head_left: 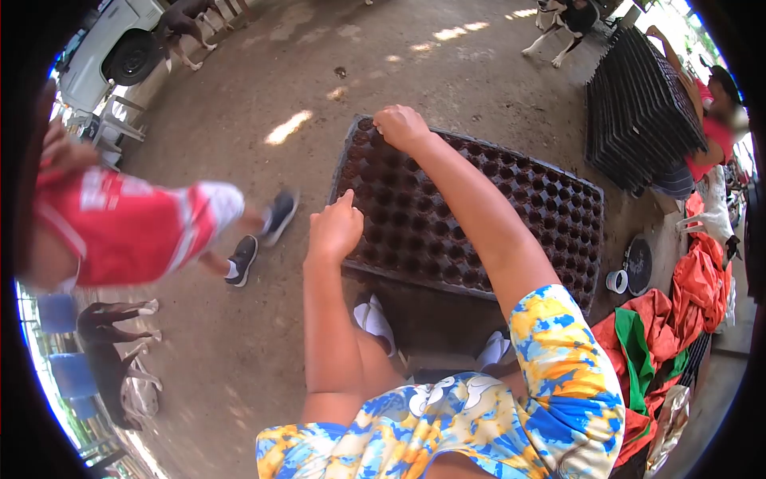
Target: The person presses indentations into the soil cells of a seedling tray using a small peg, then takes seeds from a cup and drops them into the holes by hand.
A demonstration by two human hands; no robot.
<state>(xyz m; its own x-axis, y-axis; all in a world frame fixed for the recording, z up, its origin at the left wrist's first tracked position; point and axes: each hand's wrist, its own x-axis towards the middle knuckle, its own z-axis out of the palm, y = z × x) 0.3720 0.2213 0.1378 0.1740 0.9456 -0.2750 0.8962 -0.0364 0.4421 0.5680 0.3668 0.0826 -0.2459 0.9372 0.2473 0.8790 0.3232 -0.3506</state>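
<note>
A black seedling tray (421,239) with many round cells of dark soil lies in front of my knees. My right hand (400,128) is closed at the tray's far left corner, fingertips turned down toward the cells; anything in them is hidden. Over the tray's left edge is my left hand (337,228), its index finger stretched forward and the other fingers curled. I cannot make out what, if anything, is inside that curl.
A tall stack of black trays (638,112) stands at right, a person (714,128) beside it. Another person in a red shirt (136,223) is close at left. Dogs (568,24) stand around. Orange sheeting (650,319) and a white cup (616,281) lie right of the tray.
</note>
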